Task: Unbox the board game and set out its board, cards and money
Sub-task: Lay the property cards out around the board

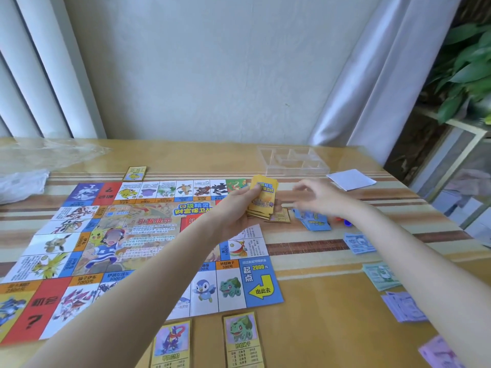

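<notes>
— Yellow-backed cards: who has them?

— The left hand [236,205] grips the yellow deck [261,195] above the board's far right corner, thumb across the top card, with a few more yellow cards [279,216] lying just under it on the desk [318,301].

— And the right hand [316,196]?

— At three o'clock of the deck, blurred, fingers loosely spread and holding nothing that I can see. Just beneath it lies a blue card pile [314,221].

— The board?

— The paper board [138,243] lies flat at nine o'clock of the hands, partly under the left forearm.

— Money?

— Along the right side, from three towards five o'clock: blue notes [358,243], green notes [380,274], purple notes [405,306], and pink notes [438,353] at the frame's bottom edge.

— Anything nearer the person?

— Two property cards at six o'clock below the board: one with a blue figure [171,343], one with a green creature [243,339]. Another card [135,173] lies at eleven o'clock beyond the board.

— Farther out?

— A clear plastic tray [295,160] at one o'clock, a white sheet [350,179] beside it, and crumpled clear wrapping [47,152] at ten o'clock.
</notes>
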The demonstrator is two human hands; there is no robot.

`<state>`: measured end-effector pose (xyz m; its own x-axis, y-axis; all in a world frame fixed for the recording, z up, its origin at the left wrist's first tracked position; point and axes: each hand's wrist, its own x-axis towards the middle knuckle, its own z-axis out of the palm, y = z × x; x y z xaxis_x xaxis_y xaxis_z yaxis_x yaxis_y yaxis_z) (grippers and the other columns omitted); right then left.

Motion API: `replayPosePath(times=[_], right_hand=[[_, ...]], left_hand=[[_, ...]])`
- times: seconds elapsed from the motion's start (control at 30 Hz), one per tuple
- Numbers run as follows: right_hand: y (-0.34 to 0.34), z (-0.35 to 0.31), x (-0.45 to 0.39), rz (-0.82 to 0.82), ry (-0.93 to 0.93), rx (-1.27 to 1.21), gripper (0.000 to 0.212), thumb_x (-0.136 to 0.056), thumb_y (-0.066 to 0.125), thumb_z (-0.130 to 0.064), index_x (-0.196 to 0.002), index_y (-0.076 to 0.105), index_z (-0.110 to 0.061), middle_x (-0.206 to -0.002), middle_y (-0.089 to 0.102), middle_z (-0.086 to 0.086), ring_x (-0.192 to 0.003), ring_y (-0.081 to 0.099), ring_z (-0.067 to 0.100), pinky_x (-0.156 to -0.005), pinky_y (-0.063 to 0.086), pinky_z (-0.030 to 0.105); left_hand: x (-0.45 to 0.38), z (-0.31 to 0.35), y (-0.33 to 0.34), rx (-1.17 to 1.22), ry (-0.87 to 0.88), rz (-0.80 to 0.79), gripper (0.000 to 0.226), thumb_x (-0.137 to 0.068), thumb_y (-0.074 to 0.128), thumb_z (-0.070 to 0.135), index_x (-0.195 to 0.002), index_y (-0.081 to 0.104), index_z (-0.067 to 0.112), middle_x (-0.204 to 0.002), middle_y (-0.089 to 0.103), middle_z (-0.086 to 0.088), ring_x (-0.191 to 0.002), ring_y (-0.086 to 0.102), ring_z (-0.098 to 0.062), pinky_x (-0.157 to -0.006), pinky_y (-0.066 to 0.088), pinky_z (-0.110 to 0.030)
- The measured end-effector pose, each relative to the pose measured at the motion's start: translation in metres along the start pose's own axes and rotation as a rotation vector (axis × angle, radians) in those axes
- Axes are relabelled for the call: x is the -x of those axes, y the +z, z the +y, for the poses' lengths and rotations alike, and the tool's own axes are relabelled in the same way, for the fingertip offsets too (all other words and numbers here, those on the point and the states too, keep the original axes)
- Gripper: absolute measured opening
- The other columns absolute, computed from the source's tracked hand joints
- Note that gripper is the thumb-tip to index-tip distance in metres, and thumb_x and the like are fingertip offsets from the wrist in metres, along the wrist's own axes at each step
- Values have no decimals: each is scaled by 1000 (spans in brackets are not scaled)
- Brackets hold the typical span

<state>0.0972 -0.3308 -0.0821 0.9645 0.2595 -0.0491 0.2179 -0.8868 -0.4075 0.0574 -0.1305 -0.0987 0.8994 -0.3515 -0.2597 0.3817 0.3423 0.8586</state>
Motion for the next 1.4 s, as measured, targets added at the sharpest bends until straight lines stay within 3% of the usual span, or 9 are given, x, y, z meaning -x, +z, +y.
replayPosePath(times=[0.2,0.47,0.57,0.67,0.8,0.97,1.17,1.3,1.4], right_hand=[[-7,-56,5,-43,-84,-559,16,-82,69,-23,-78,62,-10,-64,59,2,-49,50,6,-46,39,15],[16,-91,6,-82,-136,-776,13,-79,70,-1,-79,61,-12,-68,60,3,-59,53,14,-46,40,15],[23,-106,7,148,-281,-614,21,-77,72,-3,-69,60,-18,-66,59,-2,-61,52,5,-59,42,19],[26,-121,10,620,-613,-204,14,-77,68,-2,-69,59,-10,-68,53,-5,-57,43,-1,-56,34,13],[44,-128,10,537,-863,-19,7,-75,67,-10,-81,64,-7,-86,55,0,-68,46,5,-59,41,17],[41,-135,13,345,-621,-436,11,-78,74,-19,-82,70,-10,-88,56,-5,-70,55,2,-65,48,23],[38,-147,13,60,-280,-704,13,-82,70,-21,-74,60,-17,-58,56,-3,-43,45,5,-44,35,18],[40,-142,10,86,-233,-646,7,-83,69,-18,-77,66,-21,-56,56,1,-43,45,7,-49,37,23],[32,-141,9,348,-195,-710,11,-87,63,-11,-95,70,-16,-60,56,-2,-42,46,0,-50,41,21]], left_hand=[[14,6,-13,-124,60,-6,16,-97,48,21,-97,62,13,-80,72,-4,-68,70,-14,-69,58,-28],[44,14,-36,-351,195,28,29,-97,46,12,-125,51,18,-104,65,-11,-92,64,-23,-82,55,-33],[51,19,-48,-463,246,113,52,-96,50,20,-143,28,28,-120,60,-9,-107,60,-21,-90,49,-37],[59,30,-58,19,132,213,59,-96,45,39,-142,28,6,-136,45,-21,-123,50,-33,-91,49,-45],[76,38,-55,297,164,3,38,-100,32,26,-102,56,-4,-94,66,-23,-85,68,-30,-79,55,-40],[89,40,-68,253,268,61,12,-97,40,1,-97,52,-2,-94,67,-23,-81,70,-27,-75,58,-38],[95,32,-72,53,211,53,18,-95,46,5,-106,60,3,-93,70,-17,-83,71,-23,-73,59,-36],[98,31,-76,47,180,89,28,-99,42,21,-111,60,5,-105,68,-18,-86,70,-24,-80,56,-45],[100,32,-85,106,185,159,27,-100,39,20,-111,56,2,-107,67,-22,-87,70,-28,-80,54,-45]])
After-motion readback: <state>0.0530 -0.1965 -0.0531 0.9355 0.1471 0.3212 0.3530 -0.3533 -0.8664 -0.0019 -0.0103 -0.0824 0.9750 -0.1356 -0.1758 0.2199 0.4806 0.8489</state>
